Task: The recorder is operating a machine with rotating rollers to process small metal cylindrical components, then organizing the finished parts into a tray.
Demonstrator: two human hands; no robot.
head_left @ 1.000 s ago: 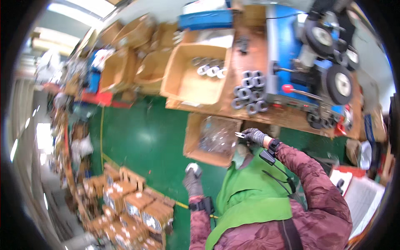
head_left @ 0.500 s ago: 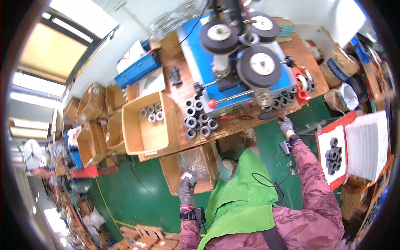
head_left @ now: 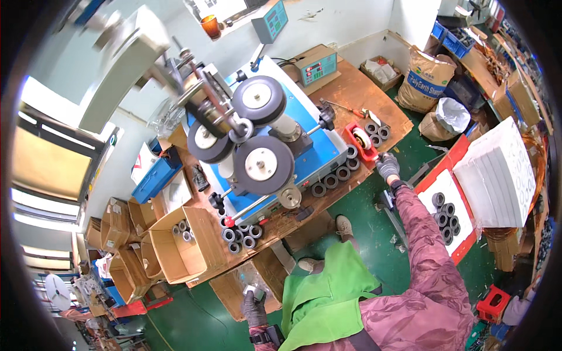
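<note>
Silvery-grey, one small piece (head_left: 253,291) sits in your left hand (head_left: 254,311), fingers closed round it, over one open carton (head_left: 226,292). Your right hand's (head_left: 388,167) fingers bend at the end of one red tape dispenser (head_left: 368,152); whether they grip it, I cannot tell. Three black wheels (head_left: 263,165) top one blue machine (head_left: 321,146), five dark rings (head_left: 336,186) along its front.

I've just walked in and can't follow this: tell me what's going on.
A gloved person is at a wooden workbench. The left hand holds a small silvery piece by an open cardboard box; the right hand is at a red tape dispenser, though whether it grips it is unclear. Grey rings sit along the front of the blue machine.
</note>
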